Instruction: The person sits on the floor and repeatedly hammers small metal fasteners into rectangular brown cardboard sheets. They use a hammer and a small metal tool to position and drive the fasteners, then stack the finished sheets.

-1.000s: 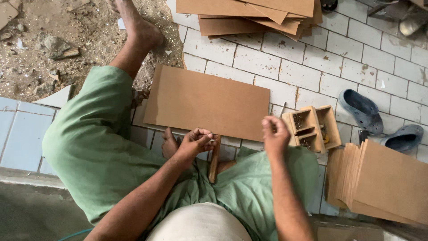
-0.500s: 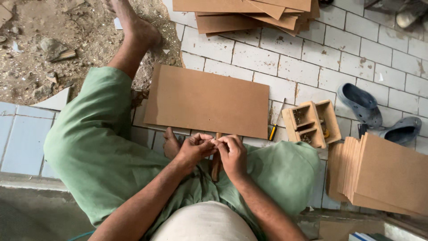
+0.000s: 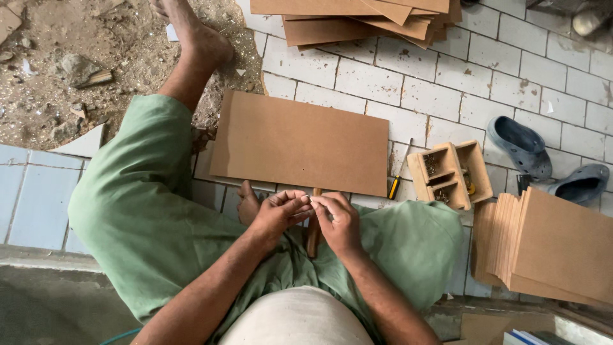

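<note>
Blue-grey sandals (image 3: 520, 145), pair, far right of hands on white tiled floor (image 3: 370, 80). Small wooden compartment box (image 3: 450, 174) right of hands, bits inside. Yellow-handled tool (image 3: 396, 182) just beside box, nearer hands. Stack of brown boards (image 3: 555, 246) lower right. More boards piled (image 3: 357, 19) well beyond hands. Rubble and dirt patch (image 3: 76, 64) far left.
</note>
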